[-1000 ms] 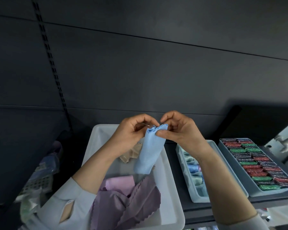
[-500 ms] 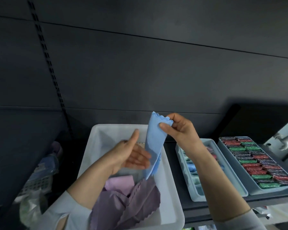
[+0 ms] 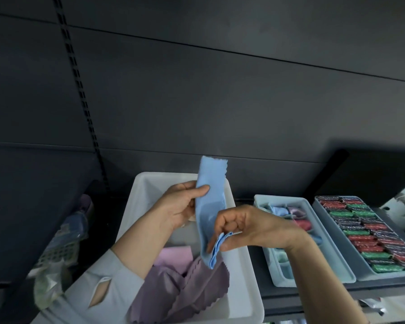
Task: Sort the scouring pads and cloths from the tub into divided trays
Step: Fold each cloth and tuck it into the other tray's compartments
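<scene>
Blue cloth (image 3: 209,206) held upright over tub (image 3: 241,272): left hand (image 3: 181,206) pinching mid-strip, right hand (image 3: 241,226) pinching bottom fold (nearer cloth tray (image 3: 313,230), off rightward).

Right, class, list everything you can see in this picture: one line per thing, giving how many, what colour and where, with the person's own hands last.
Tub: one, white, front centre.
Blue cloth: one, light blue, held upright over the tub by both hands.
Purple cloths: several, lilac and mauve, lying in the tub's near end.
Cloth tray: one, pale blue, divided, right of the tub, holding folded blue, lilac and pink cloths.
Pad tray: one, grey-blue, far right.
Scouring pads: many, red, green and dark, in rows in the pad tray.
Wall panels: dark grey, behind everything.
Bagged items: a pile, bluish, lower left, too dim to identify.
Left hand: grips the blue cloth's middle.
Right hand: pinches its lower end.
</scene>
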`<state>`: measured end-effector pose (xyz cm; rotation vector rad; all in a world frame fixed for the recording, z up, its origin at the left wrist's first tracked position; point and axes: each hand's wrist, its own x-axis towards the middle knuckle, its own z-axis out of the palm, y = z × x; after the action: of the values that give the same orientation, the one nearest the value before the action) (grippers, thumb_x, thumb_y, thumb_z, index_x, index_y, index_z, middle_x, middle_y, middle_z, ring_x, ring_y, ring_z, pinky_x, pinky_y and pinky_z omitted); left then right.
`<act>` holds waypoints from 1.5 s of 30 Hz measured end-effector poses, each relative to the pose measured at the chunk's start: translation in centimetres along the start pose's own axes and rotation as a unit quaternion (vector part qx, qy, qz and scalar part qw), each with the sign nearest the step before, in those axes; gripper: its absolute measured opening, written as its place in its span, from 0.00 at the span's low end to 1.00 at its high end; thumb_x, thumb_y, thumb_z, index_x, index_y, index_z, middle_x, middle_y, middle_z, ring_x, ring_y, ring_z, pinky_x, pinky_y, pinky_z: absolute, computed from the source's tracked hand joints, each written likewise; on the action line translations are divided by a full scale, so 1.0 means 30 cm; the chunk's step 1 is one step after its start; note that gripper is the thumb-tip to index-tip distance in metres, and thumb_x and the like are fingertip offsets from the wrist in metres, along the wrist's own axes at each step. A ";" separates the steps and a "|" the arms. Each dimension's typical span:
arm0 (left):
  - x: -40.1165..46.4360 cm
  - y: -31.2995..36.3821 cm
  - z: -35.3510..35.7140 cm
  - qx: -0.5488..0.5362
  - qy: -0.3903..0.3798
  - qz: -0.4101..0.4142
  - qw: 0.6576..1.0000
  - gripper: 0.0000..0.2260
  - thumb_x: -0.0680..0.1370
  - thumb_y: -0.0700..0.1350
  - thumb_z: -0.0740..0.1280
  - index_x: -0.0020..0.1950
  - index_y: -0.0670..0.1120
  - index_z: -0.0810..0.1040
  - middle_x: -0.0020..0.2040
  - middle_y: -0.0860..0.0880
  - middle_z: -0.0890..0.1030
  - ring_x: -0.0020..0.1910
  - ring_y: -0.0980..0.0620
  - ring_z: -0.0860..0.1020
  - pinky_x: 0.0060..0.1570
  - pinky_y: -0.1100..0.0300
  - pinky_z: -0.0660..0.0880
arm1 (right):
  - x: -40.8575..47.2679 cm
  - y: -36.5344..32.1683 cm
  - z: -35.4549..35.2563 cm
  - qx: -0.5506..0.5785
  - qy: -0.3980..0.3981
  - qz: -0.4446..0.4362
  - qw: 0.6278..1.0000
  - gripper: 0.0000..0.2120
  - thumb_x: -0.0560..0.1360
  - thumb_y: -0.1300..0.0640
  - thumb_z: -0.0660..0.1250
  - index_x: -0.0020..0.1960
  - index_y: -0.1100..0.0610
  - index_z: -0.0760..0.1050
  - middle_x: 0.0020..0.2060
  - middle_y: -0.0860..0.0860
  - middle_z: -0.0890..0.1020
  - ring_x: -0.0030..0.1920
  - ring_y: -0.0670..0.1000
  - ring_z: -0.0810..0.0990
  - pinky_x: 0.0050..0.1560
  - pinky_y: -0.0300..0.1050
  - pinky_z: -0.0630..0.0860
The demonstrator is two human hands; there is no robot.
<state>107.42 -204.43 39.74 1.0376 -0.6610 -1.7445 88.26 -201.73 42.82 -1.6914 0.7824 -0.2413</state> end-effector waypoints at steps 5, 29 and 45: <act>0.005 0.017 0.018 0.028 0.020 0.080 0.996 0.08 0.77 0.34 0.67 0.55 0.41 0.81 0.46 0.45 0.84 0.42 0.50 0.83 0.44 0.60 0.80 | 0.004 0.004 -0.005 0.007 -0.006 0.002 1.000 0.07 0.73 0.63 0.73 0.47 0.55 0.79 0.44 0.62 0.82 0.45 0.57 0.77 0.51 0.50 0.74; -0.059 -0.004 0.045 0.161 -0.009 0.189 0.969 0.11 0.79 0.37 0.66 0.60 0.46 0.78 0.52 0.46 0.85 0.52 0.47 0.83 0.50 0.51 0.79 | 0.101 0.037 -0.037 0.188 0.305 -0.030 0.933 0.18 0.74 0.47 0.69 0.60 0.54 0.78 0.54 0.53 0.84 0.56 0.55 0.83 0.59 0.52 0.78; -0.071 -0.068 0.005 0.197 -0.003 0.048 0.979 0.09 0.81 0.46 0.64 0.58 0.46 0.80 0.52 0.45 0.84 0.43 0.54 0.83 0.40 0.59 0.81 | 0.081 0.135 0.010 -0.128 0.375 -0.144 0.907 0.30 0.72 0.79 0.54 0.48 0.49 0.84 0.48 0.45 0.78 0.49 0.47 0.79 0.45 0.39 0.77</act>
<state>106.71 -201.68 38.94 1.2443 -1.0737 -1.5669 88.77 -203.29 38.39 -1.9749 1.1533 -1.0841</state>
